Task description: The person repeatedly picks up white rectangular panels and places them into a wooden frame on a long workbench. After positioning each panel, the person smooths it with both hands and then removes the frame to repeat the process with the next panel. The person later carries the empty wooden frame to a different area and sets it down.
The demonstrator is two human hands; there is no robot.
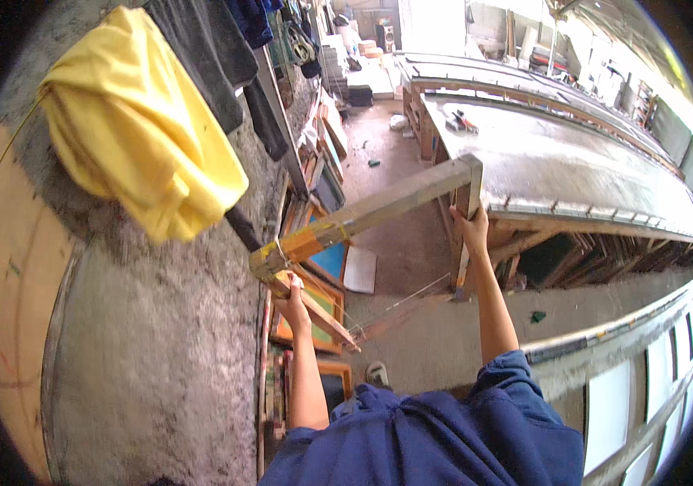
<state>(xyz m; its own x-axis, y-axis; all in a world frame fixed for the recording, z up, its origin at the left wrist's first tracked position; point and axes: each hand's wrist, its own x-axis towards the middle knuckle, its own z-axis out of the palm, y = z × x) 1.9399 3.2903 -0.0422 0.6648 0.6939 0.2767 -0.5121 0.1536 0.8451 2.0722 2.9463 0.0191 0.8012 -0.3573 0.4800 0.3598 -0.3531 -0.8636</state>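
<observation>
A wooden frame [391, 202] is held up in front of me, with one thick beam on its far side and a side bar running back from each end. My left hand [291, 303] is closed round the left bar near its corner, where a pale cord is tied and orange-yellow marks show. My right hand [471, 227] grips the right bar below the other corner. Thin cords stretch near the bars' lower ends; whether a fourth side closes the frame there, I cannot tell.
On the left, a yellow cloth [144, 130] and dark garments [209, 57] hang by a rough wall. Several coloured frames [331, 255] lean along its foot. A long worktable [557, 154] stands at the right, with panels stored beneath. White sheets [608, 417] line the lower right.
</observation>
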